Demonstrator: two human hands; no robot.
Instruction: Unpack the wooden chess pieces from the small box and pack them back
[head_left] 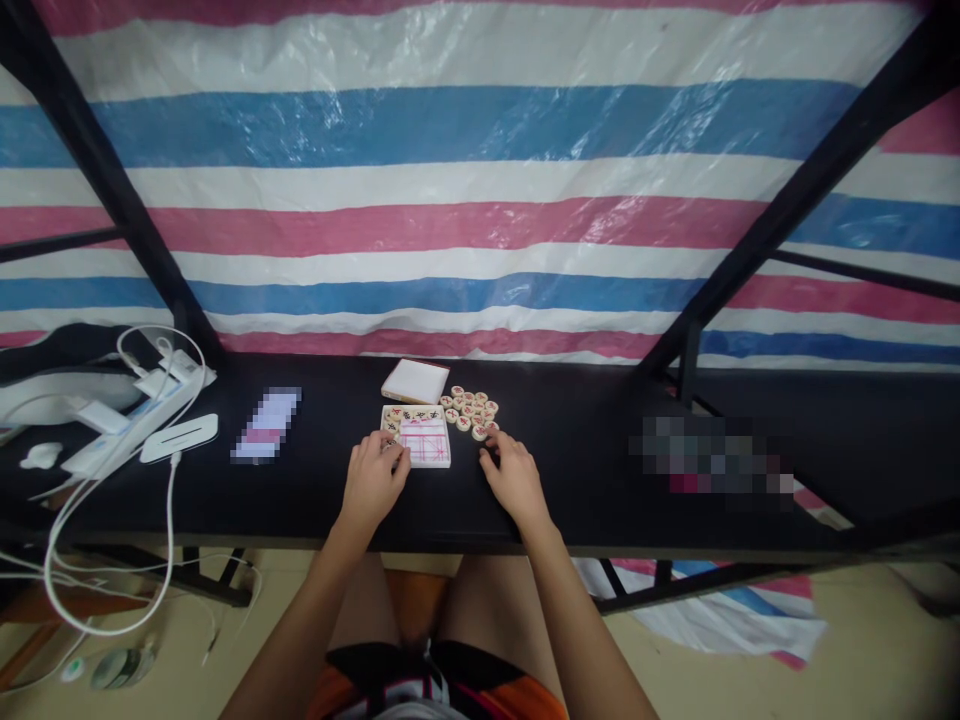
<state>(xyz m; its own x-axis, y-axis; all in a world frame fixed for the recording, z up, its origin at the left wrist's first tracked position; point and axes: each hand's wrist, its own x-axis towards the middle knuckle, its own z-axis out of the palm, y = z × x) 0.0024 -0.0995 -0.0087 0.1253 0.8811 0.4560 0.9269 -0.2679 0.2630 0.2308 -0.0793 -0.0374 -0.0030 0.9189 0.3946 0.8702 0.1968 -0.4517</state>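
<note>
Xiangqi pieces [469, 403], round and pale with red characters, lie in a loose cluster on the black table. Left of them is a white open box [448, 452]. Inside it a folded paper with pink lines [424, 440] lies beside several pieces with dark characters [421, 414]. My left hand [377, 468] is curled over the box's near left corner, its thumb near the paper. What lies under those fingers is partly hidden. By the cluster's near edge, my right hand [513, 472] has thumb and fingers apart, with fingertips at the nearest red piece.
Behind the box lies its white lid [416, 382]. Further left are a blurred phone [267, 425], a white device [180, 437] and a power strip [135, 420] with loose cables. Blurred items [709, 455] sit at the right. Striped plastic sheeting [465, 230] hangs behind the table.
</note>
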